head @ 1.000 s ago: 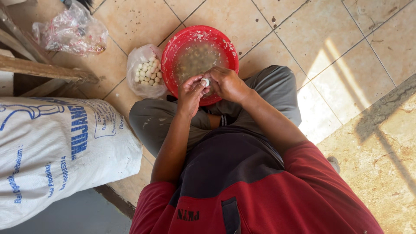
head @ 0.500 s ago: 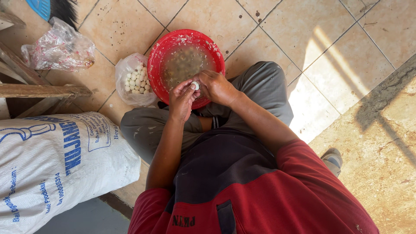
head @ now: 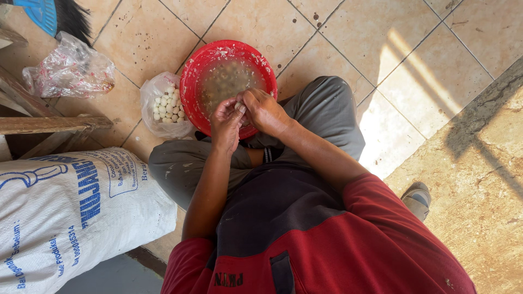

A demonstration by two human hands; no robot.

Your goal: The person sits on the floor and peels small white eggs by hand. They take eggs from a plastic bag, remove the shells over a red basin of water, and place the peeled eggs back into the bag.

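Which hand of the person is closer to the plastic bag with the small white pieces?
Left. The left hand is over the near rim of the red bowl, beside the bag. The right hand is farther away, on the other side.

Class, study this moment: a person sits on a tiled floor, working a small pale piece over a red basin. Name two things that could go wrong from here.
1. The left hand and right hand pinch the small pale piece at the fingertips; it could slip into the murky water of the red basin.
2. The open clear bag of white pieces leans against the basin; a nudge might spill it.
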